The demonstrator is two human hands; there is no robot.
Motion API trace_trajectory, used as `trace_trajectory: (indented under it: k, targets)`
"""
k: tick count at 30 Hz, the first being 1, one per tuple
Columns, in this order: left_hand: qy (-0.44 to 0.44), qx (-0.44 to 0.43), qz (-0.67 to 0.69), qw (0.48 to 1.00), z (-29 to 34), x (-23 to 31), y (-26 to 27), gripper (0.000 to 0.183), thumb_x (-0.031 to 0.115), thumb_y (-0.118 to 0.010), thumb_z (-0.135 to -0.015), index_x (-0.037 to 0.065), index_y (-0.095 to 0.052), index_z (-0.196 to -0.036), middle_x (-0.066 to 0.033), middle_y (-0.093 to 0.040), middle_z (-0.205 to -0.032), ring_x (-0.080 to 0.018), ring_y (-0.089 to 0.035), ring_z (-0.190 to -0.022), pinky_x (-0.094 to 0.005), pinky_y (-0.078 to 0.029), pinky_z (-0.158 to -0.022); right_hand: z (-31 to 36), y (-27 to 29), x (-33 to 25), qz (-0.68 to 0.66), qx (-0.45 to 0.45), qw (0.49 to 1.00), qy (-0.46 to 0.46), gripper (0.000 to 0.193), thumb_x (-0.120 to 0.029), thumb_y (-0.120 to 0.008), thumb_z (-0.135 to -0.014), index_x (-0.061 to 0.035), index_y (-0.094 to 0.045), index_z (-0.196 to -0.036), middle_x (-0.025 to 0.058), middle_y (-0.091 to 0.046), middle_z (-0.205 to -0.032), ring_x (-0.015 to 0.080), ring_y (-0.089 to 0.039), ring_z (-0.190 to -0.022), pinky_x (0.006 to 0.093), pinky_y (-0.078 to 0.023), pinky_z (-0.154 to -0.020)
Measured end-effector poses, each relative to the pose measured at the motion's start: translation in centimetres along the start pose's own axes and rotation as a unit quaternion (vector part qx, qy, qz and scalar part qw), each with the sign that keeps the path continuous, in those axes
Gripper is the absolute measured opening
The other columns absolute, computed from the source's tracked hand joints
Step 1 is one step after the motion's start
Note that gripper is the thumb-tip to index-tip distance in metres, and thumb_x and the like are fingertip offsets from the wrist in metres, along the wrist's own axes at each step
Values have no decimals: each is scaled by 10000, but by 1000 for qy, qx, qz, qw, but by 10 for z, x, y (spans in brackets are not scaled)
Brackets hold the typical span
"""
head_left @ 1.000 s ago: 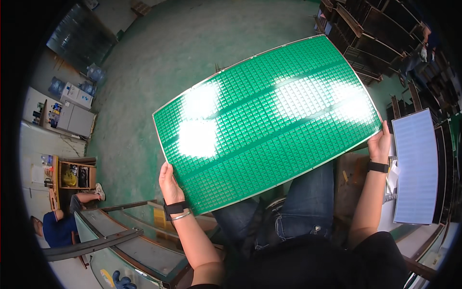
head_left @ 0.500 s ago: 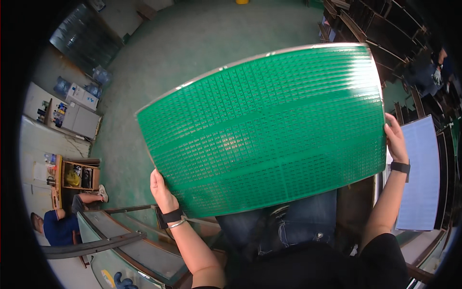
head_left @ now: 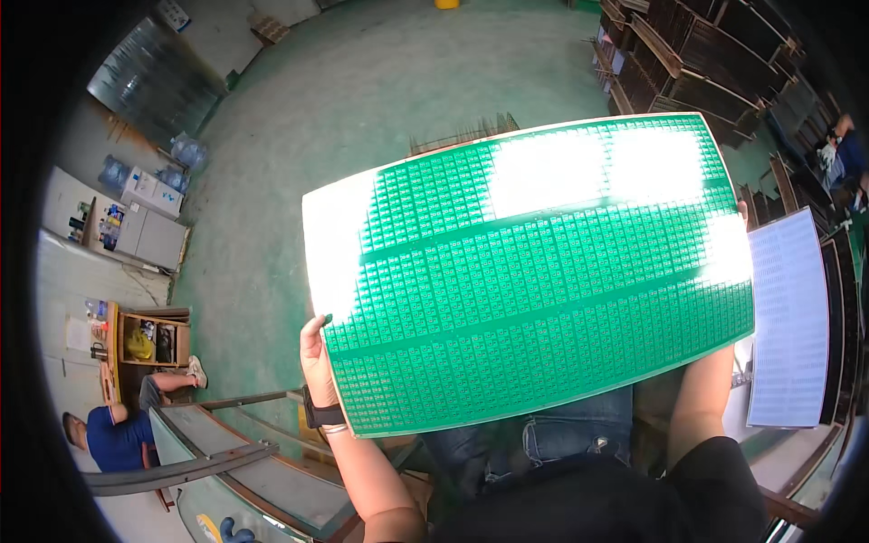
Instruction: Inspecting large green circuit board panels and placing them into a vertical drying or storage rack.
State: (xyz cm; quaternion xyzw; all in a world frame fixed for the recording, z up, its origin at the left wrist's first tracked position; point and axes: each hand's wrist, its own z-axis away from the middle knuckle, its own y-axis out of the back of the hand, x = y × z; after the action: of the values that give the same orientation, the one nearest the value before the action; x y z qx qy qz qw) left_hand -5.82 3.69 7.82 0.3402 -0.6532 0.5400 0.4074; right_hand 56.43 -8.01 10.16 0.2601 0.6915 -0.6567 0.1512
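Observation:
A large green printed circuit board panel [head_left: 543, 271], covered in rows of small repeated patterns, is held up in front of me at a slant. White glare washes out its left end and patches along its upper part and right end. My left hand [head_left: 317, 362] grips its left edge low down, thumb at the border. At the right edge only a bit of my right hand [head_left: 743, 212] shows; the rest of it and the wrist are behind the panel, which that hand holds. A dark band circles my left wrist.
On my right lies a stack of pale sheets [head_left: 787, 317]. Dark racks [head_left: 697, 63] stand at far right, near another person [head_left: 842, 163]. To the left are a metal-framed bench [head_left: 226, 457] and a seated person [head_left: 118, 439]. A spiky-topped rack [head_left: 462, 136] shows beyond the panel.
The panel has shifted right and slightly down, and its tilt has altered, so the glare is much wider. My right hand, plain to see before, is now mostly hidden behind it.

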Motion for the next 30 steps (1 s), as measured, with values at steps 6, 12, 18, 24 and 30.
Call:
trace_trajectory:
  k: [6,12,18,24,30]
  targets:
    - [40,24,-10,999,1,-10,5,215,36,-533,-879,-16,-509,-1087,-116,-602,-1037,-166,-592,-911,-292,-484,-822,10,-15,1,-1,35,997,62,370,-355,-447,-904,-139,-511,-1198,61,-504,-1257,225,-485,-1125,437,-403,-965]
    - [66,16,-2,998,4,-20,12,249,41,-526,-882,-20,-488,-1121,-114,-578,-1070,-171,-571,-952,-293,-470,-851,10,-24,0,-13,53,995,85,382,-355,-452,-900,-139,-507,-1209,57,-507,-1255,221,-492,-1116,435,-413,-952]
    - [97,53,32,993,10,-32,-24,280,62,-520,-888,-3,-476,-1157,-100,-570,-1094,-176,-549,-988,-310,-448,-881,9,-22,22,-26,56,995,80,429,-369,-412,-913,-68,-486,-1209,87,-506,-1245,217,-502,-1102,418,-425,-925]
    - [286,93,44,953,12,-91,10,406,115,-517,-898,6,-377,-1264,-87,-518,-1202,-205,-490,-1101,-358,-388,-966,18,-39,103,6,22,994,102,482,-386,-376,-927,-21,-449,-1233,107,-498,-1247,232,-497,-1110,412,-420,-924]
    - [184,156,303,922,2,-104,-37,270,119,-513,-904,114,-482,-1172,-20,-536,-1134,-182,-495,-1068,-368,-406,-923,1,-196,228,16,39,997,65,562,-440,-334,-940,-54,-306,-1347,102,-442,-1295,240,-435,-1174,415,-357,-973]
